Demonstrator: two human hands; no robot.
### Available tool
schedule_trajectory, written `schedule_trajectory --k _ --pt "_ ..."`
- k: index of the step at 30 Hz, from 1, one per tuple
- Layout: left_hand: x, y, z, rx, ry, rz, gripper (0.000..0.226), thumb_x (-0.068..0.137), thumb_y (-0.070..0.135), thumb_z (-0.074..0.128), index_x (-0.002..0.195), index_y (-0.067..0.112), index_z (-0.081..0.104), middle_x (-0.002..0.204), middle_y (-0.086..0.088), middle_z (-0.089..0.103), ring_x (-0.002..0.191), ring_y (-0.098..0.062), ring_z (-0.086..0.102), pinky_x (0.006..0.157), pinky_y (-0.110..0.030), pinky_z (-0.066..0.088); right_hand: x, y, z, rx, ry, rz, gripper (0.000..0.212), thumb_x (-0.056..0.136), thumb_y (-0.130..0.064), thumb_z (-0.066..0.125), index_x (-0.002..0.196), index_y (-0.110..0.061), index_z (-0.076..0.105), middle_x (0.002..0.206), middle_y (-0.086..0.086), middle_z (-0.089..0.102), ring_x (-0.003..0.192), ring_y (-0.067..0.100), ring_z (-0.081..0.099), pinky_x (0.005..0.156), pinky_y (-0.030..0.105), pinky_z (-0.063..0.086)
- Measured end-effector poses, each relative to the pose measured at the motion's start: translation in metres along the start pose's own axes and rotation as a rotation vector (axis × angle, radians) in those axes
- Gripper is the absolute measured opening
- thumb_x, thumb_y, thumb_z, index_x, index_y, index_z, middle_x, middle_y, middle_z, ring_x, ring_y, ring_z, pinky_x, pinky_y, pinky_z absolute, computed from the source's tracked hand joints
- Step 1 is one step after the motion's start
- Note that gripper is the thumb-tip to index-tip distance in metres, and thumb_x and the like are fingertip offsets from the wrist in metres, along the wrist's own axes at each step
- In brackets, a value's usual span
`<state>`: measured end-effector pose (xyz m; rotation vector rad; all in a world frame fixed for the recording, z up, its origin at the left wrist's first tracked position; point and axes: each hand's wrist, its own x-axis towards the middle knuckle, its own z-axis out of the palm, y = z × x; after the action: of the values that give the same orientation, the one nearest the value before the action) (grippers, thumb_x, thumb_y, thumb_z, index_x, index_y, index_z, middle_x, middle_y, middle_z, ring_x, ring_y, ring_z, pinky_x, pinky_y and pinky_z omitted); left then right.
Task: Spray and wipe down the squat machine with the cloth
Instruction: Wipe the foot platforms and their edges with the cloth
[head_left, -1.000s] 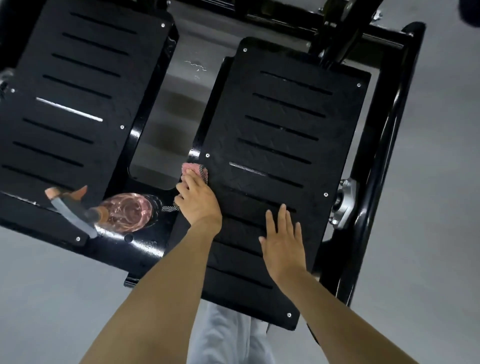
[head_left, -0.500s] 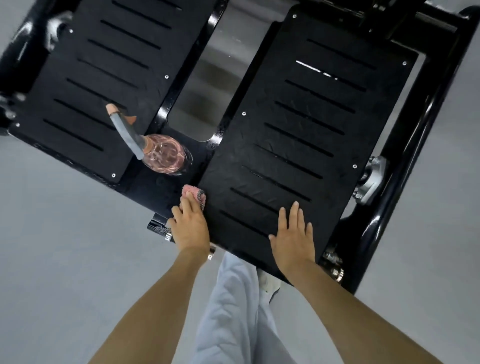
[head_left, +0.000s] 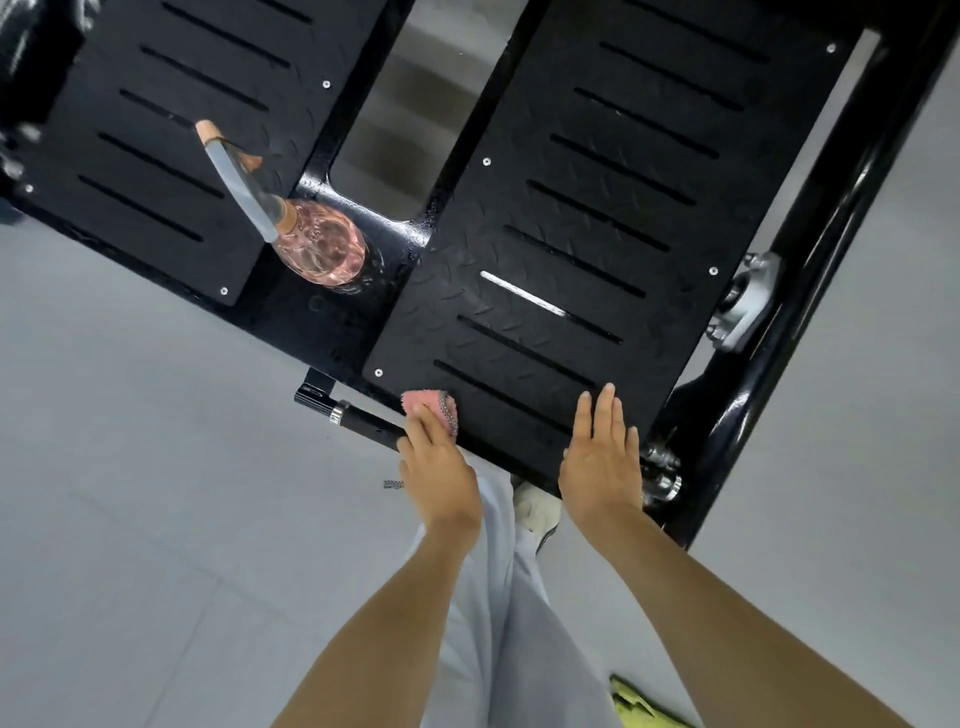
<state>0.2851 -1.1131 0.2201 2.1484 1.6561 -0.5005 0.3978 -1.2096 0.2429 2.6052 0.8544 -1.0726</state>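
The squat machine has two black slotted foot plates, the right plate (head_left: 597, 218) and the left plate (head_left: 156, 130). My left hand (head_left: 436, 467) presses a pink cloth (head_left: 428, 401) onto the near left corner of the right plate, with its fingers laid over the cloth. My right hand (head_left: 602, 457) rests flat on the same plate's near edge, fingers straight. A pink see-through spray bottle (head_left: 322, 249) with a grey trigger head stands on the black frame between the two plates.
A black frame tube (head_left: 810, 291) runs along the right side, with a silver bearing (head_left: 743, 306) on it. A short black pin (head_left: 358, 415) sticks out below the plate, by my left hand. Grey floor (head_left: 156, 519) lies all around. My light trousers (head_left: 498, 623) are below.
My left hand has slid the cloth down the plate's left edge to its near corner. My right hand has stayed flat near the plate's lower edge. The view has shifted back.
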Motion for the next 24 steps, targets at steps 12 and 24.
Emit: schedule_trajectory --k 12,24 --pt "-0.091 0.042 0.042 -0.07 -0.242 0.333 0.071 0.072 -0.013 0.059 0.139 -0.009 0.037 0.127 -0.019 0.051 0.095 -0.031 0.053 0.078 -0.038 0.053 -0.022 0.046 0.005 0.135 0.028 0.06 0.085 0.093 -0.005 0.051 0.151 -0.007 -0.011 0.158 0.015 -0.016 0.148 0.026 -0.007 0.121 0.038 0.005" --pt "-0.103 0.045 0.057 0.301 -0.421 0.904 0.098 0.054 0.012 0.086 0.136 -0.01 0.038 0.13 -0.018 0.048 0.094 -0.027 0.062 0.071 -0.029 0.058 -0.052 0.077 0.008 0.406 0.04 0.163 0.074 0.098 -0.04 0.027 0.151 -0.01 -0.014 0.158 0.008 -0.02 0.148 0.02 -0.011 0.121 0.035 0.002"
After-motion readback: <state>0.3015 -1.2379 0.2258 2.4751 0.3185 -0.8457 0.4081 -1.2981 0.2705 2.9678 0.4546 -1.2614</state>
